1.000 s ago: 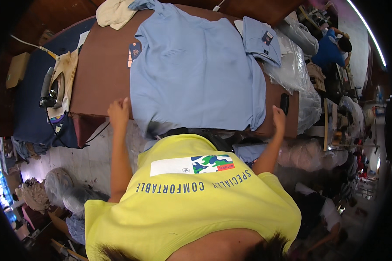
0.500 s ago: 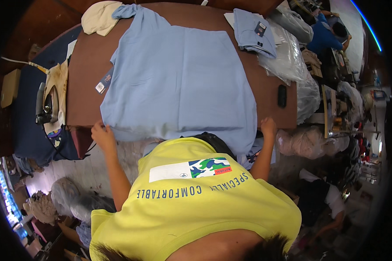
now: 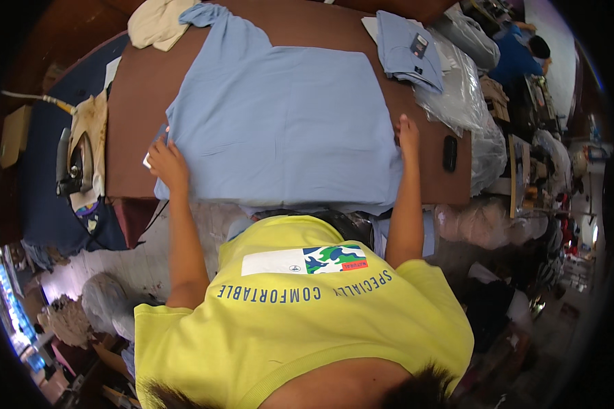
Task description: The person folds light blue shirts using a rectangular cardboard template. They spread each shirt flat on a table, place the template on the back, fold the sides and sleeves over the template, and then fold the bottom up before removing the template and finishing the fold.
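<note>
Your large light blue cotton shirt (image 3: 286,123) lies spread flat across the brown table (image 3: 133,109), its near hem hanging over the edge toward you at 6 o'clock. Your left hand (image 3: 165,158) sits at the shirt's 9 o'clock edge, fingers closed on the fabric beside a small white tag; whether it pinches cloth or tag, I cannot tell. Your right hand (image 3: 408,136) lies flat, fingers together, pressing the 3 o'clock edge.

Risks, as I judge them: pull harder on one side than the other and the cloth will skew or crease. The overhanging hem could drag the shirt off toward you if both hands let go. Your right hand is close to the small black oblong device (image 3: 449,153), so a sideways sweep could knock it off the table. The dark iron (image 3: 75,163) on its blue padded board at 9 o'clock is well apart from you.

Count: one spread shirt, one folded light blue shirt (image 3: 406,48) at 1 o'clock, one cream cloth (image 3: 158,22) at 11 o'clock, one iron, one black device, several clear plastic bags (image 3: 460,82).
</note>
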`<action>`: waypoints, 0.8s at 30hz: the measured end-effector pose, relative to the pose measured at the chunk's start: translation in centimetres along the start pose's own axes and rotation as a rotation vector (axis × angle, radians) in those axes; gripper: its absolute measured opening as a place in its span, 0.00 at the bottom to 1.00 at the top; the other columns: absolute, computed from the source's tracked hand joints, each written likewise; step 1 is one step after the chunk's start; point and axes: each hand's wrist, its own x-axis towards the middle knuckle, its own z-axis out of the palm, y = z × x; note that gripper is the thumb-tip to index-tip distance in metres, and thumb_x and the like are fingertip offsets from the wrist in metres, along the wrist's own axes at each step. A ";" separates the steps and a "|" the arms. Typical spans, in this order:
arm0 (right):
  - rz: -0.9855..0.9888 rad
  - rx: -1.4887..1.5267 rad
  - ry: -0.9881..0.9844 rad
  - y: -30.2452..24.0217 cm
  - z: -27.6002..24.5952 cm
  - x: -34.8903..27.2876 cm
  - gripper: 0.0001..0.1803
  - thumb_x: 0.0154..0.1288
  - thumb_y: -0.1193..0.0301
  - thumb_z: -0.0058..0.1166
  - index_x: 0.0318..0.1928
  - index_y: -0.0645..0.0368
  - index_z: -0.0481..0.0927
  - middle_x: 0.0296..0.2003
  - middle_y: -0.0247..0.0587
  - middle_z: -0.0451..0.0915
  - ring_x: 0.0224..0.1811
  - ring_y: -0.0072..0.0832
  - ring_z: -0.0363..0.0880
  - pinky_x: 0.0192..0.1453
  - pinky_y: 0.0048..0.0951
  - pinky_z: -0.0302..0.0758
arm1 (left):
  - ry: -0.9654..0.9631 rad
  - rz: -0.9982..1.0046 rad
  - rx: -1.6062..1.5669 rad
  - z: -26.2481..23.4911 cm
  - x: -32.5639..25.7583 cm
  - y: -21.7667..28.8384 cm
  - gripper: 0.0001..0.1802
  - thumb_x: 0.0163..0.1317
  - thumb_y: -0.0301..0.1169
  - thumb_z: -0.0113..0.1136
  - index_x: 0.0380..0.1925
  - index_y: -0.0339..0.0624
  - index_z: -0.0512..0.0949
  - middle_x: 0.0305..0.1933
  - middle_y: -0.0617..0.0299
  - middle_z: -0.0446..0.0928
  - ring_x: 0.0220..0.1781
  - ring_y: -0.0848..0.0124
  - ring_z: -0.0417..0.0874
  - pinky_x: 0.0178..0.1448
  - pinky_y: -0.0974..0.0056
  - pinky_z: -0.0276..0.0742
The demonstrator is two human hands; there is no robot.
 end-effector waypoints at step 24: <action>-0.515 -0.202 -0.349 -12.4 11.1 0.9 0.10 0.49 0.69 0.61 0.33 0.55 0.77 0.33 0.43 0.79 0.40 0.42 0.76 0.42 0.41 0.72 | 0.046 0.160 0.101 8.2 13.6 2.5 0.17 0.60 0.48 0.52 0.37 0.48 0.74 0.43 0.56 0.70 0.44 0.55 0.71 0.43 0.52 0.73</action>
